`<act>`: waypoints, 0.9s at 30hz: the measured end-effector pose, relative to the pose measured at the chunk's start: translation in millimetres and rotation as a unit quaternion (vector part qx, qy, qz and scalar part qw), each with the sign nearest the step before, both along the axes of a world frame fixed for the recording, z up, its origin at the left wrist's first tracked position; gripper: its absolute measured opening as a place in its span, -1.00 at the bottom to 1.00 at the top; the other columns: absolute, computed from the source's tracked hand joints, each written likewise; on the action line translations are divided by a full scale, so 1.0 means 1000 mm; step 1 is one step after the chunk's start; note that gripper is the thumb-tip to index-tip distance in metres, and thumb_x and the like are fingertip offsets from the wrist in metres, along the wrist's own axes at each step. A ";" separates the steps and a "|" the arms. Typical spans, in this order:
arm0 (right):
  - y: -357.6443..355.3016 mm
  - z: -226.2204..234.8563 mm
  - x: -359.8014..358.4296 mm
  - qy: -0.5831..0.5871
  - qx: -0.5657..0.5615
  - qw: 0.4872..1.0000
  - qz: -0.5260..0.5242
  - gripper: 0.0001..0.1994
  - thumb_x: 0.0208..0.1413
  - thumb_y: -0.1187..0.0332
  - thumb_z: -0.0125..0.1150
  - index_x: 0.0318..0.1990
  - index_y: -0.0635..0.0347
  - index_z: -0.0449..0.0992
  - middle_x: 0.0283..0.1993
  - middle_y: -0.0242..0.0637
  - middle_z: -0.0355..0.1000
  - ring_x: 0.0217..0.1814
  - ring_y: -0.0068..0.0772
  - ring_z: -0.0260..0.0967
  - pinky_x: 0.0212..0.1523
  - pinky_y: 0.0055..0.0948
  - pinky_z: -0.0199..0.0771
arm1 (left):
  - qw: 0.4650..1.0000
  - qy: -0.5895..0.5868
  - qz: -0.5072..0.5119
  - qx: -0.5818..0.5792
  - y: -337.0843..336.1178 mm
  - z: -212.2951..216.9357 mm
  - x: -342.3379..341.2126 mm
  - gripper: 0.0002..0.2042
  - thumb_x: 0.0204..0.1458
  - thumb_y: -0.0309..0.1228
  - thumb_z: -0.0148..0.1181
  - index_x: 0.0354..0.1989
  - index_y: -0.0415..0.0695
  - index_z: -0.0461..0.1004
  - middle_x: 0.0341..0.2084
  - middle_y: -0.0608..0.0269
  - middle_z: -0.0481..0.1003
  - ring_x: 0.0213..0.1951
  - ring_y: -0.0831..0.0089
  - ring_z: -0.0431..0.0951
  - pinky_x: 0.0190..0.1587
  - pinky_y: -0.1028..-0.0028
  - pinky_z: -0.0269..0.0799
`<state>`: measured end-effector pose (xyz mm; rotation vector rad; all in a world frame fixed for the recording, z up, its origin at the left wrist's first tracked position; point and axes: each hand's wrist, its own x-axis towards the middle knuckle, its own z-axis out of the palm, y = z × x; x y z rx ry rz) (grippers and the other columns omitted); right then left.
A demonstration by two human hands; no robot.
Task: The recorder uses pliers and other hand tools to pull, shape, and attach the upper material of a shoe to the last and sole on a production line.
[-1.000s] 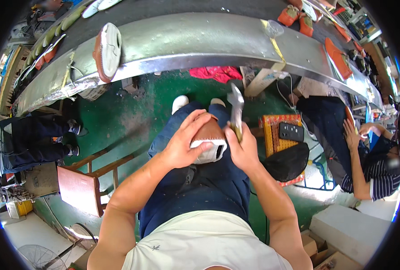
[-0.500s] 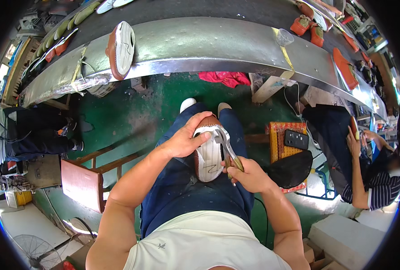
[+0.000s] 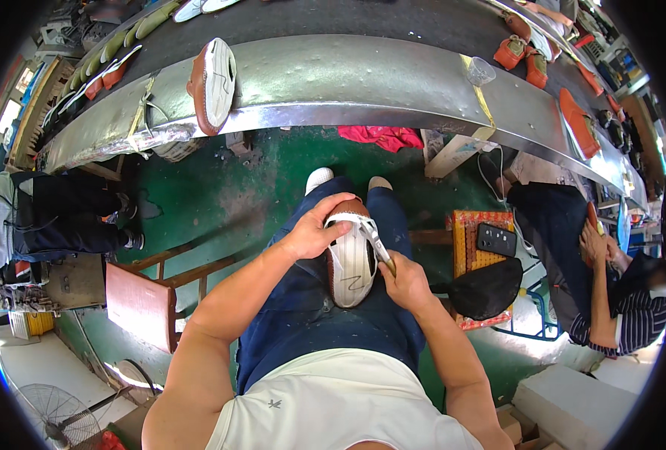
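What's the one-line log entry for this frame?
left hand: grips shoe toe, sole up on lap | right hand: holds metal tool against sole edge | conveyor: ahead

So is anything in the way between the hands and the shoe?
Nothing visible is. The left hand already rests on the toe end of the shoe lying sole-up on the lap, and the right hand beside it presses a metal tool against the shoe's edge.

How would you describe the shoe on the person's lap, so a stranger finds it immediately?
Below the long metal bench, find the seated person's blue-trousered lap. The shoe lies there sole up between left hand and right hand. Unlike the bench's shoes, it is held.
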<state>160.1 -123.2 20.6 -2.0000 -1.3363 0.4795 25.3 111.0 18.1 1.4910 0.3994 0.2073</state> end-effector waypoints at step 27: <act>-0.025 0.012 0.005 0.236 -0.025 0.960 -0.152 -0.62 0.24 0.14 0.24 -0.06 0.34 0.49 -0.20 -0.06 0.58 -0.17 -0.21 0.57 -0.06 -0.28 0.54 | 0.980 0.079 -0.129 -0.132 0.005 0.038 0.038 -0.27 0.16 -0.40 0.37 0.46 -0.27 0.14 0.23 0.10 0.43 0.22 0.38 0.41 0.27 0.35 0.36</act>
